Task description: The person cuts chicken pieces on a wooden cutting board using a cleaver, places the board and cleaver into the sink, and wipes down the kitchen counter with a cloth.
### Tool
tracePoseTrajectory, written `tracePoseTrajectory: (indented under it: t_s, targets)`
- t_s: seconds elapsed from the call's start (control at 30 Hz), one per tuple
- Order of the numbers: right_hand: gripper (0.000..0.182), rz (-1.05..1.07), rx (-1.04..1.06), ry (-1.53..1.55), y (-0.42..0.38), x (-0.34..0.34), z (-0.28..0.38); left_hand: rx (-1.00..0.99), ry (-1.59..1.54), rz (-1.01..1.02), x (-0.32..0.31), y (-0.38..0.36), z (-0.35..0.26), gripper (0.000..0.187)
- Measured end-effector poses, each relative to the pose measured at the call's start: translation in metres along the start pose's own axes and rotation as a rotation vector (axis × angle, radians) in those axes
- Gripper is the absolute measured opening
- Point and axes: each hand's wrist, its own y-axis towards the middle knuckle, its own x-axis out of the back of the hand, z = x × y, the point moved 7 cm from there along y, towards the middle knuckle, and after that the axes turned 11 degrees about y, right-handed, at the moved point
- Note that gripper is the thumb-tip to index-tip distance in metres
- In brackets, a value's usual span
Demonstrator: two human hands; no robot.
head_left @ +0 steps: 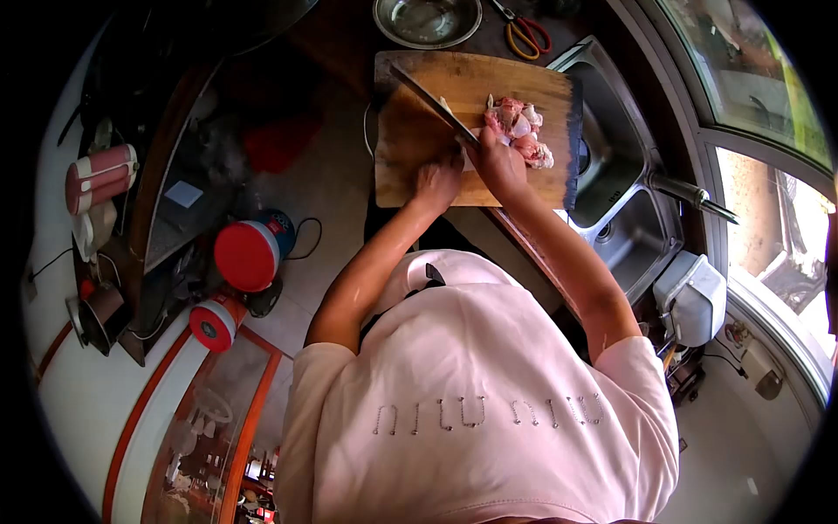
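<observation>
In the head view, my right hand (499, 164) is closed around the handle end of a kitchen knife (432, 103). Its long dark blade slants up and left across a wooden cutting board (406, 131). My left hand (436, 183) rests low on the board, just left of my right hand, with its fingers curled; what they hold, if anything, is hidden. A little pale meat shows between the hands. Right of the knife lies a pile of raw, pink meat pieces (515, 120), probably chicken, close to my right hand.
A metal bowl (428, 22) and scissors with red and yellow handles (524, 37) are beyond the board. A steel double sink (611, 188) with a faucet (690, 190) adjoins the board's right side, below a window. Red-lidded containers (247, 256) stand lower left.
</observation>
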Motion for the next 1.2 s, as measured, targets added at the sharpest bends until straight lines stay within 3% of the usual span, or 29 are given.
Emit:
tracePoseTrajectory:
  t_s: [0.1, 0.17, 0.2, 0.3, 0.37, 0.43, 0.47, 0.6, 0.7, 0.93, 1.03, 1.07, 1.17, 1.2]
  targets:
    - [0.033, -0.082, 0.044, -0.011, 0.019, -0.007, 0.004, 0.024, -0.029, -0.008, 0.006, -0.003, 0.001, 0.022]
    - [0.034, -0.051, 0.055, -0.007, 0.019, -0.001, 0.004, 0.04, -0.032, -0.036, 0.009, -0.004, 0.002, 0.02]
    - [0.034, 0.06, -0.025, -0.025, 0.021, 0.005, 0.005, 0.042, -0.027, -0.052, 0.013, -0.003, 0.002, 0.019]
    - [0.034, -0.028, 0.146, 0.153, 0.01, 0.039, 0.009, 0.041, 0.0, -0.002, 0.008, -0.007, 0.003, 0.017]
    - [0.023, -0.111, 0.187, 0.206, -0.009, 0.062, 0.012, 0.065, 0.027, 0.051, 0.007, -0.008, 0.003, 0.02]
    - [0.026, -0.155, 0.195, 0.134, -0.028, 0.077, 0.012, 0.116, 0.061, 0.097, 0.014, -0.011, 0.001, 0.026]
    - [0.017, -0.161, 0.211, 0.217, -0.038, 0.087, 0.02, 0.105, 0.039, 0.08, 0.01, -0.011, 0.001, 0.027]
    - [0.013, 0.136, -0.048, -0.019, -0.062, 0.061, -0.012, 0.053, -0.006, 0.002, 0.004, -0.01, 0.002, 0.027]
    - [0.015, 0.103, -0.026, 0.032, -0.064, 0.061, -0.018, 0.054, 0.037, 0.018, 0.006, -0.008, -0.001, 0.025]
    - [0.017, -0.367, 0.289, 0.326, -0.048, 0.139, 0.06, 0.085, 0.022, 0.097, 0.001, -0.011, 0.001, 0.02]
    - [0.02, -0.307, 0.285, 0.174, -0.058, 0.109, 0.038, 0.074, 0.053, 0.076, 0.005, -0.011, 0.0, 0.019]
    - [0.022, -0.019, 0.126, 0.055, -0.059, 0.066, 0.002, 0.068, 0.065, 0.05, 0.008, -0.011, -0.001, 0.019]
    - [0.026, 0.213, 0.035, -0.102, -0.061, 0.043, -0.023, 0.056, 0.049, -0.028, 0.002, -0.003, -0.003, 0.016]
    - [0.034, 0.14, 0.103, -0.117, -0.058, 0.05, -0.017, 0.045, 0.078, -0.03, 0.0, -0.003, -0.004, 0.015]
